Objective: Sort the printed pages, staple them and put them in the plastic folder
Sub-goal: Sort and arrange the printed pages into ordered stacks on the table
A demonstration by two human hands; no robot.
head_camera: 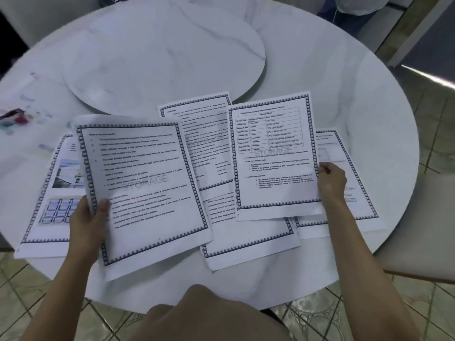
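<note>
1. Left hand [88,222]: gripping the lower left edge of a text page [147,188], thumb on the front. Page raised and tilted above the table [357,89]. Possible second sheet behind it, count uncertain.
2. Right hand [331,182]: pinching the right edge of a grid page [273,156], held up beside the first.
3. Other printed pages, loose and overlapping on the table: picture page [54,193] at left, rear page [204,143] and front page [246,237] in the middle, right page [352,193] partly under the right hand.
4. Plastic folder: perhaps the translucent patterned item [22,112] at far left, too blurred to confirm. Stapler: not seen.
5. Stage, as judged: sorting under way, nothing stapled.
6. Risks, as judged:
   - wrong page order, from similar borders and watermarks;
   - picture page and front page sliding to the floor, both overhanging the near table edge;
   - creasing, from one-edge grips on limp sheets.
</note>
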